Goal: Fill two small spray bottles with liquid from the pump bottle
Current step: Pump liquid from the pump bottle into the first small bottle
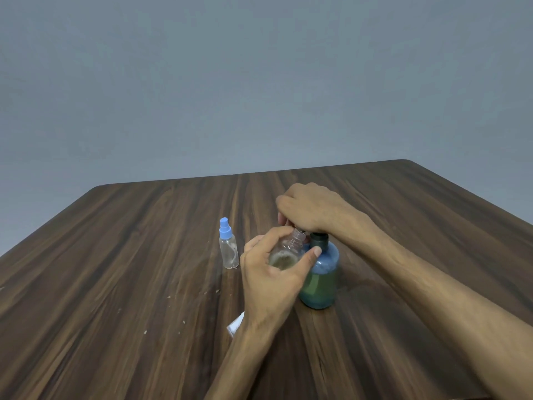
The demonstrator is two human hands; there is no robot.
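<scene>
Clear plastic shows between the curled fingers (261, 241) of the left hand (271, 272): an uncapped small spray bottle (288, 251), held tilted with its threaded neck pointing up and away, a little pale liquid pooled inside it. The fingers wrap round its far side and the thumb presses across its near side, the thumb tip resting against the shoulder of the pump bottle (320, 277).

That pump bottle, blue-tinted with greenish liquid filling roughly its lower half, stands upright on the dark wood-grain table (144, 255), just right of the left thumb and directly under the right hand (310, 209). The right hand lies over the pump head, which it hides; its fingers bend downward over the front, their tips just above the open neck of the held bottle. Whether they press or grip the pump cannot be made out.

Left of the left hand's knuckles, near but apart, a second spray bottle (228, 246) stands upright on the table with its light blue spray cap on; it looks empty.

A small white object (235, 327) peeks out from beneath the left wrist, mostly hidden.
</scene>
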